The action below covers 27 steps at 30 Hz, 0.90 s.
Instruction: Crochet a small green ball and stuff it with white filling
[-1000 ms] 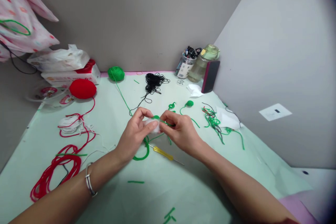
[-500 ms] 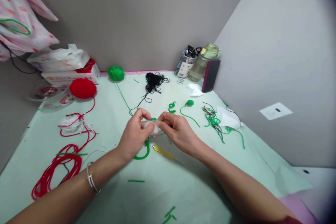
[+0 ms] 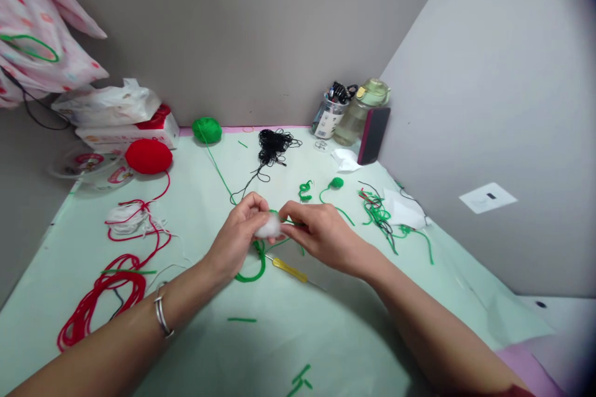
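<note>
A tuft of white fluffy stuffing point(image 3: 269, 227) is pinched between the thumb and fingers of my left hand point(image 3: 237, 232). A bit of green yarn work shows just behind the tuft, mostly hidden by my fingers. My right hand point(image 3: 321, 232) is closed at the tuft's right side, its thumb and fingertips pressed together on the edge of the fluff. Below the hands lie a loop of green yarn point(image 3: 254, 276) and a yellow-handled hook tool point(image 3: 289, 270) with a thin metal shaft.
Red yarn point(image 3: 100, 298) lies coiled at left, near a red ball point(image 3: 149, 156) and white yarn point(image 3: 125, 218). Behind are a green ball point(image 3: 207, 130) and black yarn point(image 3: 274, 146). At right stand a phone point(image 3: 374, 135), a bottle point(image 3: 354, 115) and tangled green scraps point(image 3: 376, 208).
My right hand has shifted slightly right, and its fingers have drawn to the tuft's right edge. More of the white stuffing now shows in my left hand.
</note>
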Motion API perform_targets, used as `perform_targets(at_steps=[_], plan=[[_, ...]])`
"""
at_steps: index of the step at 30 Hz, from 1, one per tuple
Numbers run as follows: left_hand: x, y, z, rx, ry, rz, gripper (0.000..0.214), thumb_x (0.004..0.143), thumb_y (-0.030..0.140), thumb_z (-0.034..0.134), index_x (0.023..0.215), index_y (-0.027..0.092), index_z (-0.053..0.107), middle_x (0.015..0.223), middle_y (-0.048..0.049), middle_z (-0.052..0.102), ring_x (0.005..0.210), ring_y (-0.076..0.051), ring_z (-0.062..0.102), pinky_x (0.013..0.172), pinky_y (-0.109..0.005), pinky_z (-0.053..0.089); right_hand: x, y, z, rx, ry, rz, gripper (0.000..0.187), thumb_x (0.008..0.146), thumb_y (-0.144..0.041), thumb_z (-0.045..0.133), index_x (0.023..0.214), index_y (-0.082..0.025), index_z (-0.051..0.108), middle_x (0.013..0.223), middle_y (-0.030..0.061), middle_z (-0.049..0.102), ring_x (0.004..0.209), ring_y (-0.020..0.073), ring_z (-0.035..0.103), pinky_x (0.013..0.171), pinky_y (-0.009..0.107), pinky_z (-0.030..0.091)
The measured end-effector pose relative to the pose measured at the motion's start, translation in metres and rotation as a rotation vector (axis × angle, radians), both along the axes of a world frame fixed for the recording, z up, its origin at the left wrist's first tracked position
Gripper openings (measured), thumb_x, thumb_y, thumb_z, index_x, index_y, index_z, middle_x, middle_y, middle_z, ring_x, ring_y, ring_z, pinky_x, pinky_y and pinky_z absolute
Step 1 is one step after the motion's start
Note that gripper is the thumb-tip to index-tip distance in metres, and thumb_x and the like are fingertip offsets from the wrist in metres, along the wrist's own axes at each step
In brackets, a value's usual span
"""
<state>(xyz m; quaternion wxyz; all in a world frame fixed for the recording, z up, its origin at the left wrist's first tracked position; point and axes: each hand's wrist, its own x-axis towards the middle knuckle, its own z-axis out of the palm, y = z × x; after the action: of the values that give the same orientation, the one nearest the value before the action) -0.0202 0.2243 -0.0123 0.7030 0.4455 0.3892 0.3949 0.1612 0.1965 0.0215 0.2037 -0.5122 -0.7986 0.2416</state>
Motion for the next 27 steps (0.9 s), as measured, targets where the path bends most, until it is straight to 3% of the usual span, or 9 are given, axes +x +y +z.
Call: perform_targets(at_steps=[6, 11, 16, 19, 24, 27], plan=[[0.001, -0.005, -0.005, 0.047, -0.036, 0.016, 0.026, 0.088, 0.036, 0.072, 0.084, 0.023, 0.051, 0.078, 0.0051, 0.063, 0.07, -0.013, 0.063, 0.071, -0.027, 0.052, -0.008, 0.0, -0.006, -0.11, 0.2, -0.172, 0.014, 0.089, -0.016, 0.06, 0.077, -0.022, 0.059, 0.055, -0.0095, 0.047, 0.053, 0.0091, 0.036, 0.058, 0.024, 0.029], [-0.001, -0.008, -0.005, 0.133, 0.002, -0.016, 0.027, 0.092, 0.041, 0.073, 0.088, 0.023, 0.053, 0.08, 0.0055, 0.06, 0.072, -0.012, 0.06, 0.068, -0.025, 0.048, -0.008, 0.001, -0.004, -0.189, 0.336, -0.259, 0.016, 0.086, -0.02, 0.062, 0.072, -0.021, 0.054, 0.056, -0.0091, 0.046, 0.055, 0.0095, 0.036, 0.056, 0.024, 0.029], [-0.001, -0.006, -0.005, 0.128, -0.034, -0.081, 0.03, 0.091, 0.04, 0.073, 0.09, 0.024, 0.048, 0.083, 0.0031, 0.068, 0.077, -0.016, 0.069, 0.075, -0.03, 0.052, -0.004, 0.001, 0.006, -0.201, 0.326, -0.181, 0.018, 0.096, -0.023, 0.055, 0.078, -0.021, 0.055, 0.064, -0.0045, 0.063, 0.056, 0.0099, 0.045, 0.06, 0.025, 0.033], [-0.001, -0.003, -0.007, 0.141, 0.035, -0.029, 0.026, 0.089, 0.035, 0.071, 0.087, 0.024, 0.048, 0.078, 0.0048, 0.064, 0.068, -0.015, 0.067, 0.068, -0.029, 0.051, -0.006, -0.003, 0.011, -0.228, 0.268, -0.112, 0.019, 0.099, -0.022, 0.05, 0.083, -0.021, 0.058, 0.071, -0.0025, 0.066, 0.059, 0.0105, 0.046, 0.062, 0.025, 0.033], [-0.001, -0.001, -0.005, 0.2, 0.196, 0.117, 0.023, 0.076, 0.018, 0.072, 0.081, 0.023, 0.05, 0.076, 0.0082, 0.054, 0.056, -0.01, 0.055, 0.058, -0.026, 0.045, -0.022, -0.015, 0.006, -0.174, 0.152, -0.138, 0.019, 0.098, -0.019, 0.051, 0.079, -0.021, 0.053, 0.065, -0.0052, 0.054, 0.057, 0.0103, 0.038, 0.058, 0.026, 0.027], [-0.002, 0.001, -0.002, 0.173, 0.175, 0.122, 0.023, 0.073, 0.016, 0.073, 0.081, 0.022, 0.051, 0.074, 0.0084, 0.054, 0.056, -0.01, 0.054, 0.058, -0.025, 0.045, -0.025, -0.016, 0.003, -0.171, 0.147, -0.151, 0.021, 0.099, -0.02, 0.051, 0.079, -0.021, 0.055, 0.061, -0.007, 0.048, 0.054, 0.0098, 0.036, 0.057, 0.026, 0.026]])
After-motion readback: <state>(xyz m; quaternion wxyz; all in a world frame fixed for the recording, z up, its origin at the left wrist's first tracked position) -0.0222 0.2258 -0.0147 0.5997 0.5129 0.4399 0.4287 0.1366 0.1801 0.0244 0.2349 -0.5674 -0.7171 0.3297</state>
